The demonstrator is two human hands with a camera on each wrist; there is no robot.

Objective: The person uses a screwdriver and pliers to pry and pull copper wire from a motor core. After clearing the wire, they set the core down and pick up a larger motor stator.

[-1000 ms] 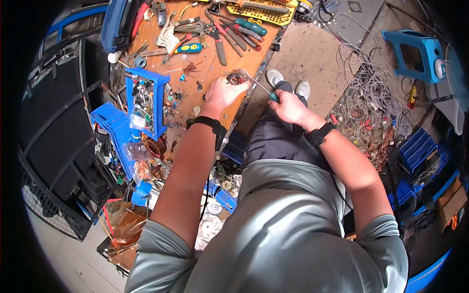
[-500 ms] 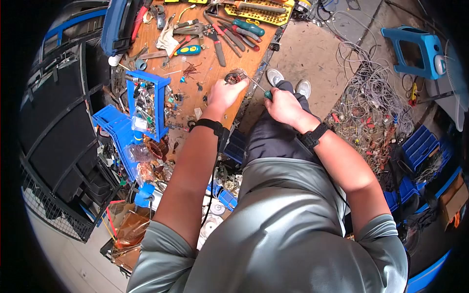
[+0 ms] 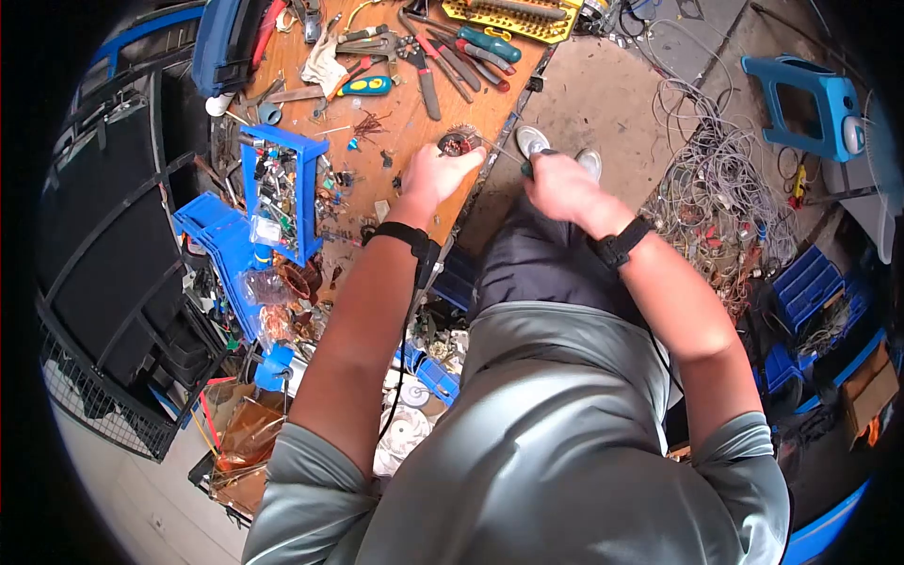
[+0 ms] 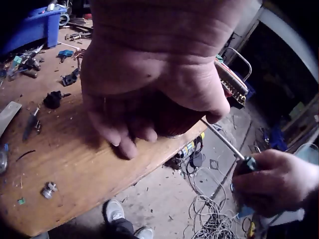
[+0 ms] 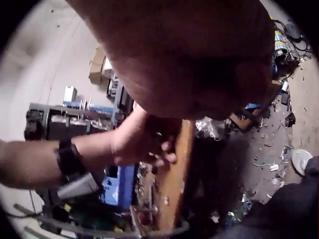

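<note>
At the bench edge the left hand grips a round part with copper-coloured windings. In the left wrist view the left hand curls over this dark reddish part, its fingertips near the wood. A screwdriver with a green handle is held in the right hand, off the bench edge; its metal shaft points at the part. The left wrist view shows the right hand closed round the handle, the shaft reaching the part beside the left thumb. Where the tip sits is hidden.
Pliers and cutters lie on the bench's far side, near a yellow tray. A blue bin of small parts stands left of the hands. Tangled grey cable covers the floor at the right, near a blue plastic frame.
The right hand dipped toward the part, then moved back outward and turned, with the screwdriver still in its grip. The left hand holds the part in nearly the same place.
</note>
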